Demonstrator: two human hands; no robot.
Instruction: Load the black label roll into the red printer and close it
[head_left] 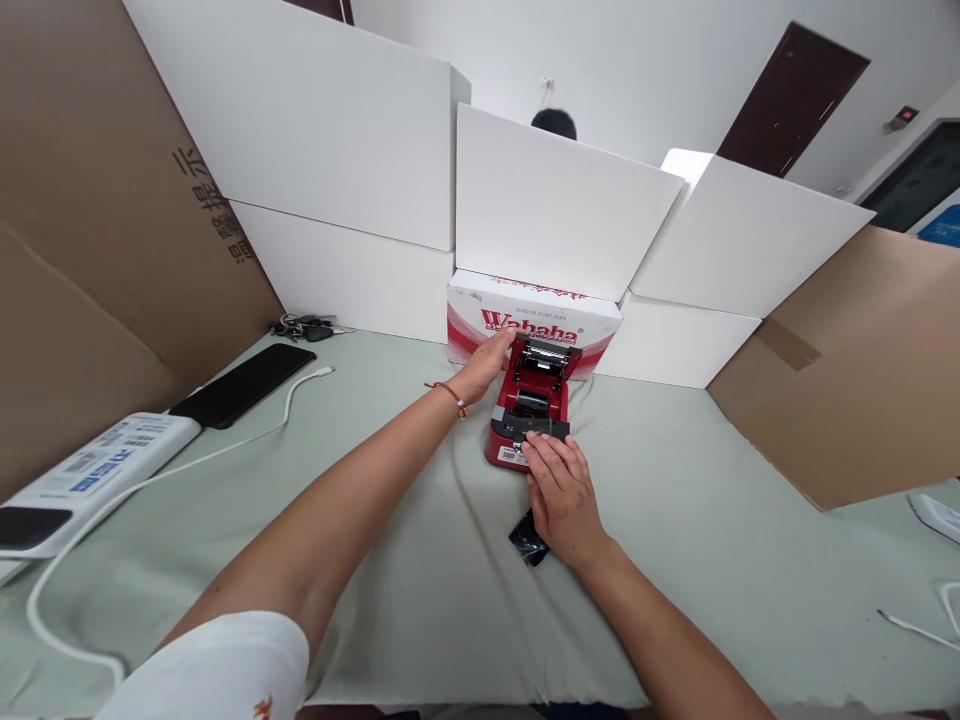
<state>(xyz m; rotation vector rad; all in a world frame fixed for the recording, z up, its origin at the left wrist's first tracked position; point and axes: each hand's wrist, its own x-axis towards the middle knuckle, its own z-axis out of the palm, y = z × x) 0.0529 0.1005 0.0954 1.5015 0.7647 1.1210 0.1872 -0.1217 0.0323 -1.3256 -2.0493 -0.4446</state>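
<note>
Red-and-black printer (532, 402), one, lid (546, 362) raised, on green cloth (420, 560) before a Wahaha carton (536, 310). Left hand (484, 370): at the lid's edge, fingers together, grip hidden. Right hand (564, 495): fingers together over the black front panel (508, 427); whether clamped, I cannot tell. Black packet (529, 541): just beside.

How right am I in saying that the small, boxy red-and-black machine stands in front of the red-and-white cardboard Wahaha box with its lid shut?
Not quite: the lid is not shut. The head view shows it raised, exposing the inside of the boxy red-and-black machine, which does stand in front of the red-and-white cardboard Wahaha box.
</note>
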